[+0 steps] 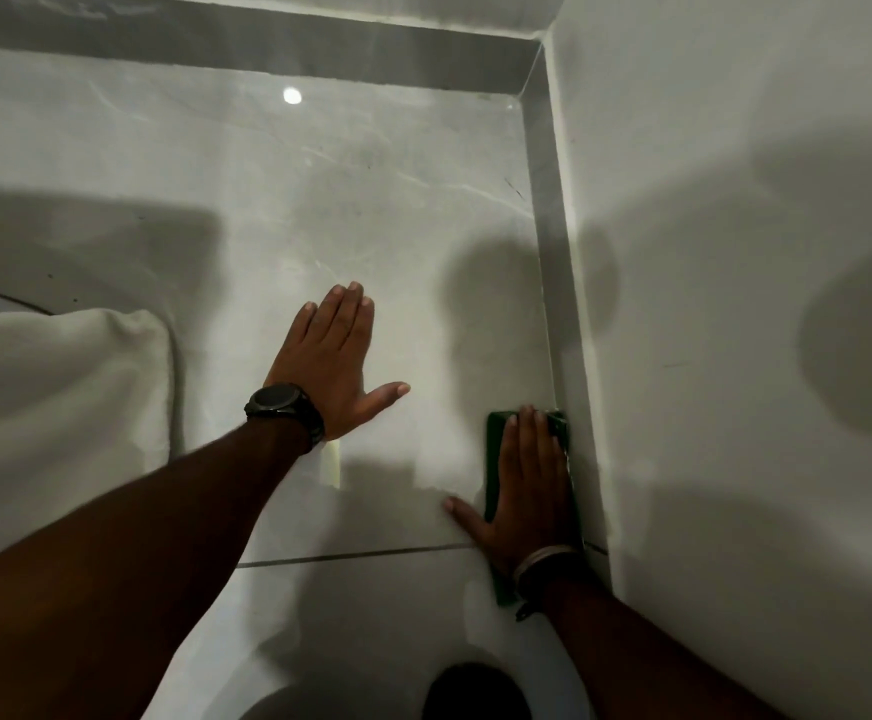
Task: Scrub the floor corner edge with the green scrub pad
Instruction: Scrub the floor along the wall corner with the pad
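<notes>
Green scrub pad (494, 433) flat against skirting (553, 262), right hand (530, 491) pressing it open-fingered; left hand (332, 363) splayed on floor (267, 200)

Scrub pad (496, 433): dark green, plain, with a second dark green part showing below the wrist; floor (278, 200): pale grey glossy tiles with faint lighter marble veining and a few small dark specks, one round white light reflection, and a thin dark grout line crossing near the bottom; skirting strip (545, 210): mid grey, darker than the floor, plain; wall (735, 174): off-white, plain, crossed by soft grey shadows; watch (280, 402) on the left wrist: black face and black strap; bands (545, 558) on the right wrist: one pale silver, one dark; cloth (60, 381) at the left: off-white, plain.
</notes>
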